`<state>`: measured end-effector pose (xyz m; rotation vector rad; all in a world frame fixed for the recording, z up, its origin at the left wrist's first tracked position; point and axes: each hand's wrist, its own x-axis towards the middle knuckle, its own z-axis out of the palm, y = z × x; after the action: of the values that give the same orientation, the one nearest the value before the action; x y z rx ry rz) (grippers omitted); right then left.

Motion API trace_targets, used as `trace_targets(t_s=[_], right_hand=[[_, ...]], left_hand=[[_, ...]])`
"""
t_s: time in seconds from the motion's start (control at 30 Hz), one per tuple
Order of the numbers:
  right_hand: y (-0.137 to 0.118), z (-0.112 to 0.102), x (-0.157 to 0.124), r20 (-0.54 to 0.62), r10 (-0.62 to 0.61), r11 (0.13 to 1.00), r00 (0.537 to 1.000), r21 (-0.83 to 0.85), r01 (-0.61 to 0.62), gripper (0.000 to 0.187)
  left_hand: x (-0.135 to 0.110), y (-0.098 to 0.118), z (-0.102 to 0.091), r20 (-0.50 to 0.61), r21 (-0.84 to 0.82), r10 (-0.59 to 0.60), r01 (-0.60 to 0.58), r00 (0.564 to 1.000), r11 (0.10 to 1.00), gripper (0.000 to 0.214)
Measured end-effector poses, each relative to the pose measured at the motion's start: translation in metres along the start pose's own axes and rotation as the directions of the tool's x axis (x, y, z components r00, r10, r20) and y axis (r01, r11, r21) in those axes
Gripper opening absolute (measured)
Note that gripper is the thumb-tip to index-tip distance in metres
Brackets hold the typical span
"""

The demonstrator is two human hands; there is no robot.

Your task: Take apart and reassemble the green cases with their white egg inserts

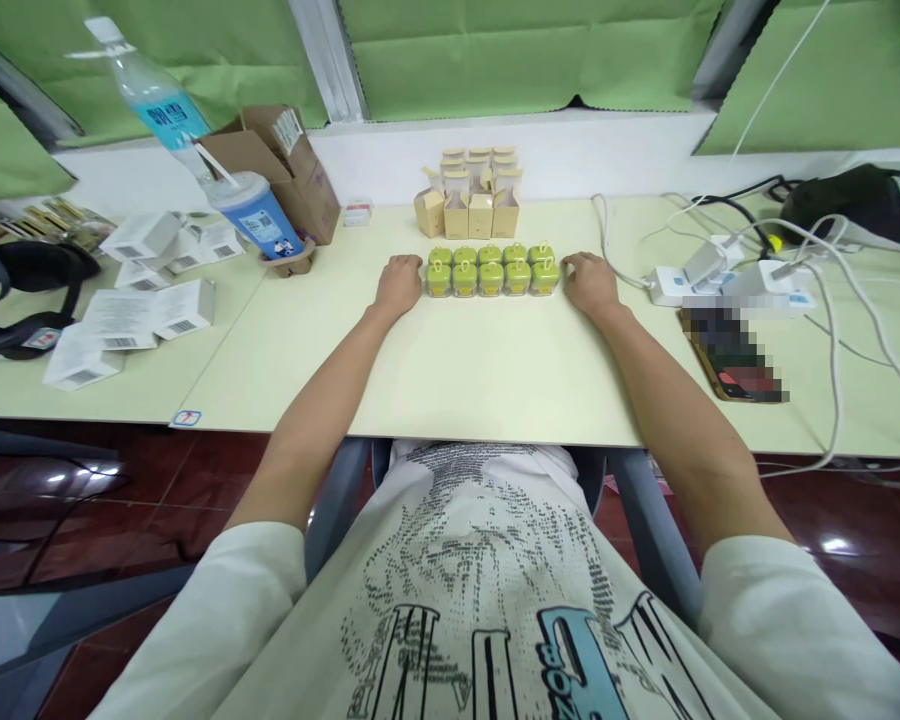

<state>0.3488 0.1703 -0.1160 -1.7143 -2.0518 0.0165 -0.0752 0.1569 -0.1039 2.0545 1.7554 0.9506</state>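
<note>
Several small containers with yellow-green lids and little loops on top (491, 272) stand in two tight rows across the middle of the table. My left hand (400, 284) rests on the tabletop at the left end of these rows, its fingers loosely bent and nothing in it. At the right end lies my right hand (591, 284), also holding nothing, with its fingers pointing forward and in toward the containers. Whether either hand touches the end containers I cannot tell. Just behind the rows, several open small cardboard boxes (482, 215) stand grouped near the wall.
At left are a tilted water bottle (166, 112), a blue cup with a straw (259, 215), a brown carton (300, 180), white boxes (124, 318) and a black headset (26, 300). A phone (727, 350), power strip (671, 287), cables and a dark bag (855, 210) lie right.
</note>
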Motion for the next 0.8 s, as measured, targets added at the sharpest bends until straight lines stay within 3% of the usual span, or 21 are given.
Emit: trace_targets(t_s=[0.37,0.8], right_hand=[[-0.001,0.0,0.001,-0.01,-0.026,0.999,1.0,-0.02,0.026,0.059],[0.001,0.002,0.002,-0.003,-0.015,1.0,1.0,-0.025,0.015,0.056]], left_hand=[[0.005,-0.006,0.006,-0.007,0.27,0.056,-0.052,0.998,0.961,0.041],[0.009,-0.015,0.009,-0.014,0.29,0.101,-0.092,0.995,0.953,0.039]])
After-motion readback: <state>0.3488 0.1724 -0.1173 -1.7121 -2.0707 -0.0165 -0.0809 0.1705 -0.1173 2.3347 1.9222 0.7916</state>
